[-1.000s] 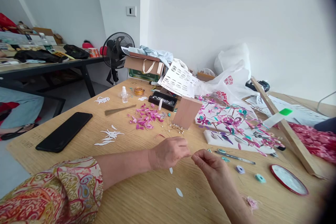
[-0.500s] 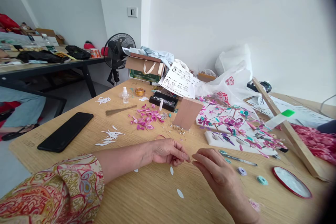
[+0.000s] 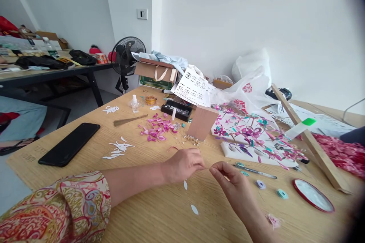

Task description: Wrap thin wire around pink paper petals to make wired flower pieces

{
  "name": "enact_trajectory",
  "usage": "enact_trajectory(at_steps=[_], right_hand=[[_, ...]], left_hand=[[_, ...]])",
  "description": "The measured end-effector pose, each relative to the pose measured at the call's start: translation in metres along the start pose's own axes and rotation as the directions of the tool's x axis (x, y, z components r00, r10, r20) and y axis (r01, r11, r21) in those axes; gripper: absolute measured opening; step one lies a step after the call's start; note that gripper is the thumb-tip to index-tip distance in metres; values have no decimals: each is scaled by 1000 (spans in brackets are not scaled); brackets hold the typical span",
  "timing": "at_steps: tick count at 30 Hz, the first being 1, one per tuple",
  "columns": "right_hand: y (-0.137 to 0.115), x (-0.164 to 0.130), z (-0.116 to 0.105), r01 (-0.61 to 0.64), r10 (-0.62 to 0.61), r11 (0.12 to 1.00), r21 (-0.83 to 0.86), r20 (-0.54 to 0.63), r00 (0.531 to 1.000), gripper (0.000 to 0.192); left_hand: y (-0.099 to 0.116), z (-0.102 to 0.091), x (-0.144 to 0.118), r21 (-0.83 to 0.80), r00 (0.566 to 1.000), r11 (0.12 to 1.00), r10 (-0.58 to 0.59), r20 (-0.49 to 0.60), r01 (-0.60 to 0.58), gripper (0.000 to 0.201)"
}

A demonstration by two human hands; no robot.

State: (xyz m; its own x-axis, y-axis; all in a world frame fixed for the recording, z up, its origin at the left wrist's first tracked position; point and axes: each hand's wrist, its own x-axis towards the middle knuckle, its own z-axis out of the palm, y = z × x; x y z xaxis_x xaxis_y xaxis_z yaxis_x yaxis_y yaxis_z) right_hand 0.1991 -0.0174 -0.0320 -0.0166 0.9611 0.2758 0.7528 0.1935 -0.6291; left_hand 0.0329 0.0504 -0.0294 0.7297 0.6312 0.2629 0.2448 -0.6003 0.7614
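Observation:
My left hand [image 3: 184, 165] and my right hand [image 3: 232, 184] meet fingertip to fingertip just above the wooden table [image 3: 159, 216]. Both pinch something very thin and small between them, perhaps a wire; it is too fine to make out. Two white petal cutouts [image 3: 185, 185] [image 3: 194, 209] lie on the table under my hands. A heap of pink petals [image 3: 158, 127] and a cluster of small beads [image 3: 191, 139] sit beyond my left hand. A white board with pink and teal flowers [image 3: 251, 133] lies at the right.
A black phone [image 3: 70, 143] lies at the left, white paper cutouts [image 3: 118, 148] beside it. A small wooden box [image 3: 202, 122], a black tray [image 3: 176, 109], a glue bottle [image 3: 134, 103], tweezers [image 3: 255, 171], thread rolls [image 3: 281, 193], a red-rimmed lid [image 3: 313, 194] and a wooden frame [image 3: 308, 138] surround me. A fan [image 3: 127, 57] stands behind.
My left hand lay flatter and lower half a second ago; now its fingers are raised and pinched against those of my right hand. The view shifted slightly.

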Motion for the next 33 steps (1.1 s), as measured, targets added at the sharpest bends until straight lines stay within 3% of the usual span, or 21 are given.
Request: enact_trajectory(at_steps=[1,3,5,6,9,14,16,17,19,20,21,22,23,25,27,29,30,31,33], right_hand=[[1,0,-2,59,-59,998,-24,-32,998,17],[2,-1,-6,215,-224,970,-113,-79,971,18],[2,-1,-8,357,-375,911,-208,-54,926,22],[1,-1,-9,408,-426,881,-241,-26,904,21],[-2,-1,-10,487,-503,828,-277,15,864,19],[-10,-1,-12,519,-530,824,-229,16,848,15],[-12,-1,-12,492,-497,849,-190,24,867,18],[-13,-1,-11,460,-464,872,-169,22,886,18],[-14,-1,-9,354,-356,927,-124,5,934,19],[-13,-1,-7,285,-287,953,-99,-7,958,21],[-13,-1,-6,212,-213,975,-74,-15,977,22],[-11,-1,-4,135,-136,990,-49,-19,990,24],[-10,0,-2,61,-61,998,-24,-10,998,24],[-6,0,1,-54,53,998,32,36,998,26],[-2,1,1,-78,73,993,84,60,995,24],[1,2,-1,11,-12,997,78,12,1000,15],[3,2,-3,85,-84,996,39,-24,996,12],[4,2,-4,167,-168,986,-19,-52,984,16],[4,1,-7,319,-329,937,-140,-54,943,22]], left_hand=[[-2,0,1,-195,989,969,-149,17,149,13],[-6,-2,4,-541,912,737,-365,188,406,13],[-10,-4,5,-698,840,474,-384,384,536,15],[-13,-5,5,-725,820,392,-356,449,567,15],[-18,-6,5,-733,786,290,-290,546,616,16],[-17,-3,4,-720,772,279,-268,577,635,20],[-12,-2,3,-708,793,360,-305,527,608,19],[-9,-2,3,-684,821,453,-333,464,571,18],[-3,-2,2,-529,916,749,-308,257,400,13],[-1,-3,2,-367,965,894,-213,155,257,11],[1,-3,1,-164,993,983,-74,89,88,11],[2,-2,0,42,995,996,72,74,-75,14],[2,-2,-1,210,977,955,191,99,-208,18],[2,-1,-3,367,948,874,287,141,-319,22],[0,0,-2,283,973,931,218,73,-230,20],[-2,-1,0,-45,1000,999,-26,0,26,13],[-3,-1,1,-257,984,950,-176,32,178,11],[-4,-2,3,-447,948,837,-295,116,315,11],[-7,-4,4,-670,864,549,-379,332,499,14]])
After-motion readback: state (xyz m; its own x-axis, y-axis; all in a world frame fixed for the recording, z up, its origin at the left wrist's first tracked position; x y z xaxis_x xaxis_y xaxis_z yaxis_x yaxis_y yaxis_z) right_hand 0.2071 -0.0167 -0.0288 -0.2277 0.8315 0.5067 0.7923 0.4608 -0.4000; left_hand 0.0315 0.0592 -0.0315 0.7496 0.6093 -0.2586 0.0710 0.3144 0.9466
